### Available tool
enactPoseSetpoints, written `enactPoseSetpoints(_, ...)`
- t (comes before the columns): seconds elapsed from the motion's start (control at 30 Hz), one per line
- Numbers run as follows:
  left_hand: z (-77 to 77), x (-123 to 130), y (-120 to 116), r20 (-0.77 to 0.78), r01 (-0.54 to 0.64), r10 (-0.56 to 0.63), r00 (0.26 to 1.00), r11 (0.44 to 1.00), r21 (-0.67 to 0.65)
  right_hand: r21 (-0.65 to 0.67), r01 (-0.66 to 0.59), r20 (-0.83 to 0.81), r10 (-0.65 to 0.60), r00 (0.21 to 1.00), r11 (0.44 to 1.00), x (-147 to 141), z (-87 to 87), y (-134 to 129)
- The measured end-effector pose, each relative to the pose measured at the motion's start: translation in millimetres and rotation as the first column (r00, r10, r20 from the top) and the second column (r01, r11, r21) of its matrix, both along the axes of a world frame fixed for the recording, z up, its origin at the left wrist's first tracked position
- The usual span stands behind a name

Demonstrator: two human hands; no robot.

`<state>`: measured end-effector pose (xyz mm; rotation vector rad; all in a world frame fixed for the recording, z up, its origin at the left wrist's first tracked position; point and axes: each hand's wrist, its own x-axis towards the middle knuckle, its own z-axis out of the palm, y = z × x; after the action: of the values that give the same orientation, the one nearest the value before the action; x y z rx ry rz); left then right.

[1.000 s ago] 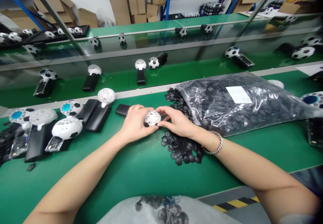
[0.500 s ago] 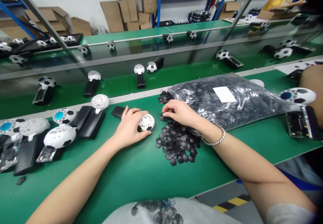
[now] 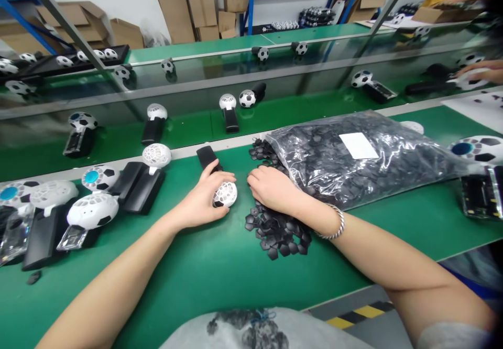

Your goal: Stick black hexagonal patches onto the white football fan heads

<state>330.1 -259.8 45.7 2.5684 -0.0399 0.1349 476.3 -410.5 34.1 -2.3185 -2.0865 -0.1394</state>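
Note:
My left hand [image 3: 202, 197] is wrapped round a white ball-shaped part [image 3: 225, 195] with open pentagon-like gaps. Its black handle [image 3: 207, 157] points away from me, beyond my fingers. Close to the ball on the right, my right hand [image 3: 271, 187] has its fingers bent together over a heap of small black pentagon pieces [image 3: 281, 233]; whatever its fingertips hold is hidden. Beside that hand lies a clear plastic bag [image 3: 377, 165], full of the same black pieces, with a white label.
Several ball-headed devices [image 3: 92, 211] lie at the left on the green table [image 3: 188, 291]. More sit on the green conveyor [image 3: 188, 121] beyond it. Another person's hand [image 3: 485, 71] holds a white ball part at the far right. A loose black piece [image 3: 34, 277] lies at the left.
The ball has turned in my left hand, its handle now pointing farther away from me. My right hand's fingers have moved slightly left and down. Another person's hand has reached over the conveyor.

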Motion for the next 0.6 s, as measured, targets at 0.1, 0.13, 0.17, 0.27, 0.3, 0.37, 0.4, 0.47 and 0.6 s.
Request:
enactPoseSetpoints(0.1, 0.7, -1.1, 1.6, 0.000, -0.007, 0.007, 1.000, 1.000, -0.006, 0.021, 0.005, 0.015, -0.005, 1.000, 1.000, 0.9, -3.6, 5.2)
enactPoseSetpoints(0.13, 0.3, -1.4, 1.7, -0.001, -0.012, 0.012, 1.000, 1.000, -0.011, 0.022, 0.015, 0.001, -0.015, 1.000, 1.000, 2.5, -4.0, 6.4)
enactPoseSetpoints(0.17, 0.0, -1.7, 1.9, -0.001, -0.013, 0.013, 1.000, 1.000, -0.017, 0.023, 0.025, -0.030, -0.025, 0.999, 0.999, 4.5, -3.9, 7.2)
enactPoseSetpoints(0.27, -0.1, -2.4, 4.0, -0.001, 0.016, -0.016, 1.000, 0.999, -0.042, 0.059, 0.088, -0.248, -0.070, 0.966, 0.994, 10.1, -2.0, 5.8)
enactPoseSetpoints(0.3, 0.4, -2.7, 5.2, -0.007, 0.037, -0.037, 0.999, 0.998, -0.053, 0.088, 0.107, -0.351, -0.070, 0.934, 0.990, 11.1, -0.9, 4.3)
enactPoseSetpoints(0.37, 1.7, -3.3, 7.7, -0.024, 0.073, -0.074, 0.997, 0.995, -0.069, 0.173, 0.120, -0.528, -0.011, 0.849, 0.978, 10.8, 2.0, 0.6)
enactPoseSetpoints(0.4, 2.2, -3.7, 8.6, -0.033, 0.079, -0.082, 0.996, 0.994, -0.070, 0.220, 0.105, -0.583, 0.044, 0.811, 0.970, 9.4, 3.7, -1.3)
enactPoseSetpoints(0.47, 2.5, -4.3, 9.1, -0.049, 0.063, -0.066, 0.997, 0.996, -0.059, 0.296, 0.041, -0.634, 0.164, 0.756, 0.954, 4.8, 7.3, -4.3)
enactPoseSetpoints(0.6, -0.2, -3.6, 5.8, -0.057, -0.011, 0.008, 0.998, 0.998, -0.057, 0.339, -0.088, -0.628, 0.295, 0.720, 0.936, -5.9, 11.1, -5.8)
